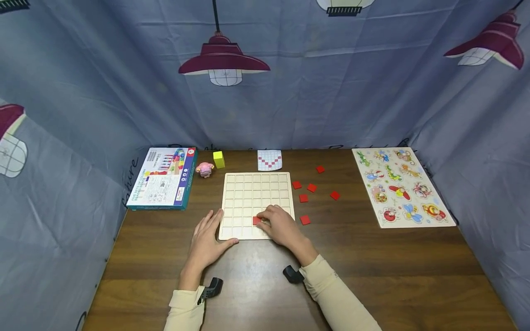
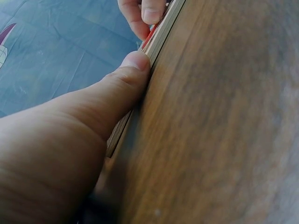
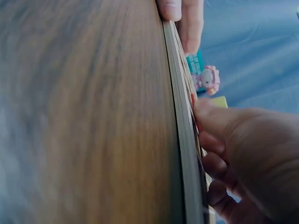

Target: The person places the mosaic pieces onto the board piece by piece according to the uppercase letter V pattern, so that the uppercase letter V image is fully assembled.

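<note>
A pale wooden grid board (image 1: 236, 193) lies on the table. My right hand (image 1: 282, 226) is over its lower right part, thumb and fingertips at a red square tile (image 1: 256, 220) that sits over the grid cells. In the right wrist view the thumb and curled fingers pinch at the red tile (image 3: 193, 100), low against the board. My left hand (image 1: 207, 240) steadies the board's lower left corner, fingers straight along the left side and thumb at the front edge. The left wrist view has that thumb (image 2: 135, 63) against the board's edge.
Several loose red tiles (image 1: 303, 198) lie right of the board. Behind it is a card with a red square pattern (image 1: 269, 160). A yellow block (image 1: 218, 159), pink figurine (image 1: 204, 169) and box (image 1: 161, 179) stand left; an animal picture board (image 1: 391, 202) lies right.
</note>
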`<state>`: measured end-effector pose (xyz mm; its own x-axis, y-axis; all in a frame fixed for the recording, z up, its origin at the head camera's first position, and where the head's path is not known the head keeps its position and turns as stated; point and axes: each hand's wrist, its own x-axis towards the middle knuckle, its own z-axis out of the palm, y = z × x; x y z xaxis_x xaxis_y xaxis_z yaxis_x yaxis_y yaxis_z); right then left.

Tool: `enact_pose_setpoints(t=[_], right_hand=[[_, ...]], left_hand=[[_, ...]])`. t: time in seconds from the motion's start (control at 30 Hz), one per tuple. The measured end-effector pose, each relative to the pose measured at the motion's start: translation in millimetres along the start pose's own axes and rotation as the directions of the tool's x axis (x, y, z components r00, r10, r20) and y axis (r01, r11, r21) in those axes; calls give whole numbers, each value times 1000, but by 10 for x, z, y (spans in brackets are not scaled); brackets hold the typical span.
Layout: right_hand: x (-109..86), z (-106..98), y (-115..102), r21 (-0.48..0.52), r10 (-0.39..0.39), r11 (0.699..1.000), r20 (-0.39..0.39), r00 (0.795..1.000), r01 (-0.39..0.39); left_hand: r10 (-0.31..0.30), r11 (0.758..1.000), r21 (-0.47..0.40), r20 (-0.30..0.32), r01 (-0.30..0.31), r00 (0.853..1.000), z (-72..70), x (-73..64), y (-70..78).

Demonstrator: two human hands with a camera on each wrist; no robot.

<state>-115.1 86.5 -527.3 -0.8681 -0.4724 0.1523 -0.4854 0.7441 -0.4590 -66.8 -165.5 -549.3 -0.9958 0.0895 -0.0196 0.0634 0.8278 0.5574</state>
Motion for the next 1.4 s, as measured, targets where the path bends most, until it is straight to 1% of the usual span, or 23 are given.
enact_pose_setpoints(t=[0.1, 0.17, 0.27, 0.37, 0.43, 0.53, 0.67, 0.77, 0.87, 0.97, 1.2, 1.4], right_hand=[[-47, -100, 36, 43, 32, 999, -2, 999, -32], [-92, -184, 103, 80, 53, 995, -15, 999, -51], [-188, -325, 274, 123, 87, 989, -38, 996, -81], [-330, -464, 493, 154, 135, 980, -38, 990, -128], [-432, -548, 644, 167, 182, 970, -25, 983, -175], [-572, -627, 854, 165, 224, 961, 4, 975, -222], [-692, -657, 1037, 154, 247, 955, 53, 967, -253], [-726, -639, 1095, 157, 263, 949, 78, 962, -272], [-735, -605, 1113, 163, 265, 948, 76, 961, -274], [-753, -561, 1116, 157, 261, 951, 48, 964, -266], [-744, -476, 1109, 137, 209, 970, -48, 977, -201], [-770, -427, 1100, 97, 178, 981, -87, 980, -169]], left_hand=[[8, 1000, -5, 6, -8, 1000, 10, 13, 19], [15, 1000, -5, 3, -15, 1000, 20, 20, 27], [14, 1000, -5, -12, -14, 1000, 22, 16, 31], [9, 1000, -6, -13, -9, 1000, 10, 2, 26], [5, 1000, -11, -8, -6, 1000, 0, -1, 20], [5, 1000, -6, -3, -5, 1000, -8, -1, 6], [4, 1000, -1, -3, -4, 1000, -11, 8, -5], [7, 1000, -4, -4, -7, 1000, -18, 7, -2], [9, 1000, -1, -5, -9, 1000, -14, 13, -5], [6, 1000, -6, -3, -6, 1000, -6, 8, -11], [7, 1000, -13, -8, -7, 1000, 0, 2, -22], [6, 1000, -15, -7, -6, 1000, 13, -5, -23]])
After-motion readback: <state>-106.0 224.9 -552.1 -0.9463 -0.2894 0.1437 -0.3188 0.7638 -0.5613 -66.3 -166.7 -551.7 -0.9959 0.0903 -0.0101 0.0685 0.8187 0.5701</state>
